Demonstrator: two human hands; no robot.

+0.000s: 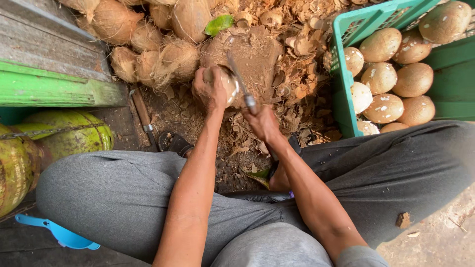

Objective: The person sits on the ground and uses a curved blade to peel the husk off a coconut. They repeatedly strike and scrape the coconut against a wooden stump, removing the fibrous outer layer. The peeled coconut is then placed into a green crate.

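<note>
Grey-trousered knees (123, 193) flank hands: left (210, 89) gripping round coconut (225, 81), right (262, 123) steel blade (237, 79)

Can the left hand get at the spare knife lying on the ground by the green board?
Probably not now: the left hand grips a coconut. The spare knife lies uncovered just left of it, so once freed, likely yes.

The knife (241, 84) blade is dull grey metal. The husked coconuts (148, 54) look rough and fibrous; those in the glossy green plastic crate (341, 74) look smooth and matt. The trousers (118, 193) are soft grey cloth.
</note>
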